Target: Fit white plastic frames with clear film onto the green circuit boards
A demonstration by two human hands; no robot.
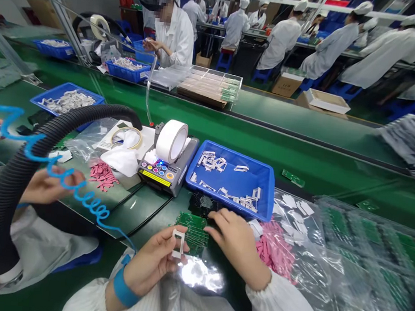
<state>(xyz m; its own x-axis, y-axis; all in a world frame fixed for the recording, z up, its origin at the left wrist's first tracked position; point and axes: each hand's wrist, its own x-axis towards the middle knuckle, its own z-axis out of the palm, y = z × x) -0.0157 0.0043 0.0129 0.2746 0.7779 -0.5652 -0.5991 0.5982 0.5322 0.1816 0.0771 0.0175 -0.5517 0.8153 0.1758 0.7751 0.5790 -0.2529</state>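
The left hand (150,264) is pinching a white rectangular frame (178,244) between thumb and fingers, while the open right hand (231,240) is resting its fingers on a green circuit board (192,231) on the counter (150,229). Farther off, a blue tray (244,179) is holding more white frames (210,161), and a tape dispenser (160,177) is showing a yellow label (156,178), its print unreadable, beneath a white tape roll (171,141).

Tape dispenser (162,176) beside a blue tray (244,179) of white frames (210,161)
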